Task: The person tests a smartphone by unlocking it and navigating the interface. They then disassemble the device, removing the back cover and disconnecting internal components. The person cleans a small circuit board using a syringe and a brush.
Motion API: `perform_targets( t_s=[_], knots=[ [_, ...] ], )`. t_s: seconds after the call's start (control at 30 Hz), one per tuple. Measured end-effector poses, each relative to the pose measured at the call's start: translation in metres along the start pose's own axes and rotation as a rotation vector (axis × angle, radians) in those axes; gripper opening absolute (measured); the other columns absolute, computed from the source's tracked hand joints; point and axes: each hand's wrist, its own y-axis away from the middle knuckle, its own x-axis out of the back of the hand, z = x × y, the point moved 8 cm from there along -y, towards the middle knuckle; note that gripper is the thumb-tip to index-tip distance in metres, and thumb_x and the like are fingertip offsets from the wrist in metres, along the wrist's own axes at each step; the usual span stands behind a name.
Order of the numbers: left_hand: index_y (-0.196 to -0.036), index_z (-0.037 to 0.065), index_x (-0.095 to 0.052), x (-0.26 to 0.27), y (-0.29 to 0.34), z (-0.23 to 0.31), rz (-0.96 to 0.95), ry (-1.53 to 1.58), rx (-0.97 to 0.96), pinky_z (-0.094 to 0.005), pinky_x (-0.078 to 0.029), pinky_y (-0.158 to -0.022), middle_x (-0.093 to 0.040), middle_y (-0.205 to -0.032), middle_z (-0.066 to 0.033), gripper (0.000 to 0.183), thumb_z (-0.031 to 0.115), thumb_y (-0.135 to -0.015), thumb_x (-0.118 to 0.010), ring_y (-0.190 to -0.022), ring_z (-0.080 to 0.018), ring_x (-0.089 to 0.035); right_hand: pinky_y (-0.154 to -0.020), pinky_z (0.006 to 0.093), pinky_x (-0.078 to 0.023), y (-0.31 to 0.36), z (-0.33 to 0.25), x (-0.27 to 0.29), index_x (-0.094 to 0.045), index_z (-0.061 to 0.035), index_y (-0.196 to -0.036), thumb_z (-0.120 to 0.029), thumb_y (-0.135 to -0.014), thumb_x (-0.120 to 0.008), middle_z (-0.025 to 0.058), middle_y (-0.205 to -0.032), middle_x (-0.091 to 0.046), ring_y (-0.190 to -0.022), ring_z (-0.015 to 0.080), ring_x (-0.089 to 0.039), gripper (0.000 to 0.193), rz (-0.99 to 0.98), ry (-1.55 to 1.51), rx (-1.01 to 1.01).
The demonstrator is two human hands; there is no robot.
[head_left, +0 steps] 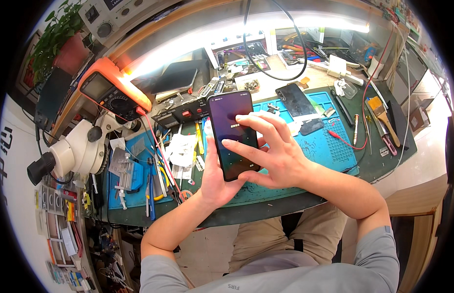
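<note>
A black smartphone with a lit, dark purple screen is held upright, slightly tilted, above the workbench. My left hand grips it from behind and along its left edge; most of those fingers are hidden by the phone. Over the screen spreads my right hand, its fingers apart and the index fingertip at the screen's left part. The right thumb lies by the phone's lower edge; whether the fingertips touch the glass I cannot tell. Behind, a second dark phone rests on the blue repair mat.
An orange multimeter and a white microscope stand at the left. Pliers and tweezers lie near a blue clamp holder. A brush and a red probe lead are on the right. A black cable loop hangs at the back.
</note>
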Motion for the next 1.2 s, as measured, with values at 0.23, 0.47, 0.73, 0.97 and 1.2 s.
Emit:
perform_targets(
  t_s=[0.23,0.47,0.73,0.97,1.2],
  knots=[
    [-0.152,0.020,-0.039,0.000,-0.001,0.001,-0.006,-0.028,-0.024,-0.0473,-0.044,-0.112,-0.050,-0.148,-0.0071,0.070,0.067,-0.104,-0.020,-0.137,-0.0282,-0.050,-0.111,0.0509,-0.038,0.000,0.000,-0.002,-0.067,-0.0180,-0.132,-0.044,-0.081,-0.074,0.0162,-0.147,-0.044,-0.132,0.0372,-0.040,0.058,-0.013,0.010,-0.004],
    [-0.147,0.020,-0.045,0.009,0.003,0.009,0.093,0.028,-0.002,-0.0499,-0.046,-0.108,-0.053,-0.144,-0.0086,0.073,0.072,-0.101,-0.023,-0.131,-0.0299,-0.055,-0.112,0.0534,-0.038,-0.001,-0.009,-0.007,-0.071,-0.0214,-0.125,-0.050,-0.084,-0.072,0.0144,-0.149,-0.046,-0.134,0.0341,-0.041,0.050,-0.057,-0.033,0.086],
    [-0.147,0.012,-0.046,0.003,-0.001,0.026,0.032,0.144,-0.127,-0.0536,-0.042,-0.110,-0.055,-0.141,-0.0127,0.078,0.071,-0.102,-0.019,-0.130,-0.0330,-0.055,-0.107,0.0505,-0.042,-0.001,-0.003,0.006,-0.070,-0.0146,-0.112,-0.042,-0.078,-0.079,0.0117,-0.142,-0.053,-0.129,0.0322,-0.049,0.045,0.050,-0.022,0.073],
    [-0.147,0.009,-0.046,0.004,-0.003,0.032,0.000,0.146,-0.156,-0.0537,-0.043,-0.109,-0.056,-0.141,-0.0150,0.080,0.070,-0.103,-0.018,-0.128,-0.0337,-0.055,-0.096,0.0453,-0.046,-0.001,0.002,0.014,-0.071,-0.0132,-0.112,-0.043,-0.078,-0.079,0.0103,-0.133,-0.058,-0.121,0.0308,-0.052,0.046,0.128,0.041,0.050],
    [-0.149,0.012,-0.043,0.001,-0.001,0.027,-0.054,0.167,-0.108,-0.0531,-0.042,-0.111,-0.054,-0.144,-0.0165,0.079,0.070,-0.103,-0.016,-0.131,-0.0332,-0.053,-0.093,0.0445,-0.046,-0.001,0.002,0.019,-0.072,-0.0122,-0.117,-0.039,-0.077,-0.079,0.0105,-0.130,-0.059,-0.116,0.0309,-0.053,0.049,0.167,0.044,0.042]
  ],
)
